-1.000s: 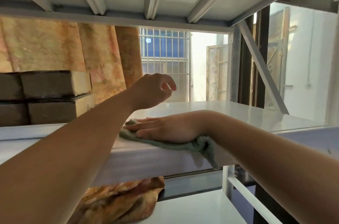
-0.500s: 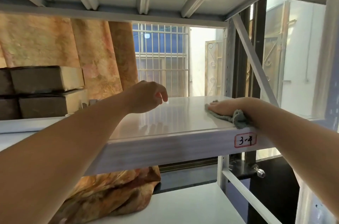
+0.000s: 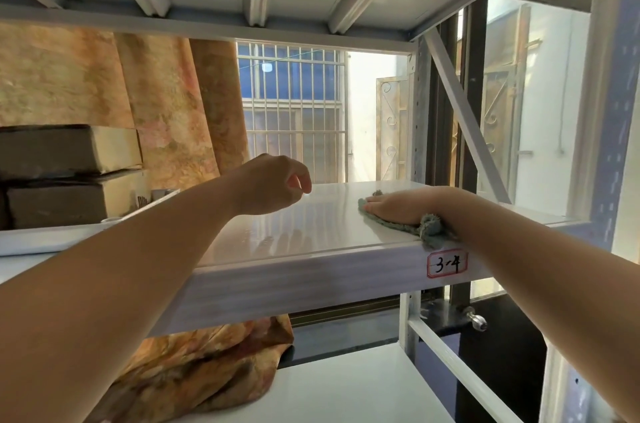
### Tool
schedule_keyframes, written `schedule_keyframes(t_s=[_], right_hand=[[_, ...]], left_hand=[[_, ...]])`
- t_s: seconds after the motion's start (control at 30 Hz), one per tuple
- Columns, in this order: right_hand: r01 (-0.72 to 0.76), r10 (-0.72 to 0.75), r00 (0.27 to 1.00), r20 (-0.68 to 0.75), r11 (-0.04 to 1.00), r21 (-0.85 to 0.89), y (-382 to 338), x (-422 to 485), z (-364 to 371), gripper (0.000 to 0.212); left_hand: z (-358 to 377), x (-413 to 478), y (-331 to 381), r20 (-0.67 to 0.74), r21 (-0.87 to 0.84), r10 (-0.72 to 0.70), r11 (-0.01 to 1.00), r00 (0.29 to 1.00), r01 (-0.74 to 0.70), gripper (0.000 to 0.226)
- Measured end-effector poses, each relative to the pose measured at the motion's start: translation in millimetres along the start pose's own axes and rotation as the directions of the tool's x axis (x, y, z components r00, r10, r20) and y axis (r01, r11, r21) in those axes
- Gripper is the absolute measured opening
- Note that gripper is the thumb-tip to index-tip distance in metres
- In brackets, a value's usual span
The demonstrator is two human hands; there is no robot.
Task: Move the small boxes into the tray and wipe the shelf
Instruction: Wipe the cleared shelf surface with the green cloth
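While the right hand [image 3: 391,208] lies flat, fingers straight and together, pressing a grey-green cloth [image 3: 431,232] onto the white shelf [image 3: 277,242] near its right front corner, the left hand [image 3: 273,185] hovers just above the shelf's middle. Its fingers are loosely curled, thumb close to forefinger, with nothing in them. Both forearms reach up and forward across the shelf's front edge. A frayed end of the cloth hangs over that edge, just above a red-bordered label [image 3: 446,265] marked 3-4. Well to the left, two brown boxes [image 3: 69,152] sit stacked one on the other, apart from both hands. Behind them hangs an orange patterned curtain [image 3: 166,104]. A heap of similar fabric [image 3: 194,370] lies on the lower shelf [image 3: 346,388]. A slanted brace [image 3: 464,138] rises behind the right wrist.
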State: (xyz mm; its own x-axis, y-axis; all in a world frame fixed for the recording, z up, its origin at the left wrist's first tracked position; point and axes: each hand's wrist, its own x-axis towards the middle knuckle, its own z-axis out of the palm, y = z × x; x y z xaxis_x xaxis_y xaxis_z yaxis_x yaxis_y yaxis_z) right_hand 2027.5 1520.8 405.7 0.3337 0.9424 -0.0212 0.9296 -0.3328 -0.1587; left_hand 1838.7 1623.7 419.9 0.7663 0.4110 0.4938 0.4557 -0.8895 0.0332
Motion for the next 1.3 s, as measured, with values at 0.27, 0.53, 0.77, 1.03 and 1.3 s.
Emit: schedule_keyframes(t_s=[0.27,0.53,0.77,1.03,1.3], right_hand=[[0.333,-0.323,0.94,-0.111,0.939,0.085,-46,-3,4,0.049],[0.381,-0.36,0.923,-0.135,0.902,0.201,-18,-43,-14,0.036],[0.361,-0.363,0.932,-0.012,0.93,-0.062,-24,-74,-6,0.049],[0.284,-0.286,0.954,0.088,0.958,0.042,-50,-59,3,0.057],[0.504,-0.499,0.857,0.128,0.863,-0.008,-129,-39,17,0.052]], left_hand=[[1,1,-1,0.178,-0.051,0.059,0.997,0.982,-0.051,0.029],[4,3,-1,0.29,-0.089,0.093,0.994,0.953,-0.07,0.03],[4,6,-2,0.194,-0.022,0.059,0.998,0.979,-0.056,0.016],[-16,-3,-9,0.035,-0.172,-0.051,0.983,0.998,0.056,0.017],[-29,-20,-34,0.049,-0.165,-0.168,0.971,0.985,0.174,0.014]])
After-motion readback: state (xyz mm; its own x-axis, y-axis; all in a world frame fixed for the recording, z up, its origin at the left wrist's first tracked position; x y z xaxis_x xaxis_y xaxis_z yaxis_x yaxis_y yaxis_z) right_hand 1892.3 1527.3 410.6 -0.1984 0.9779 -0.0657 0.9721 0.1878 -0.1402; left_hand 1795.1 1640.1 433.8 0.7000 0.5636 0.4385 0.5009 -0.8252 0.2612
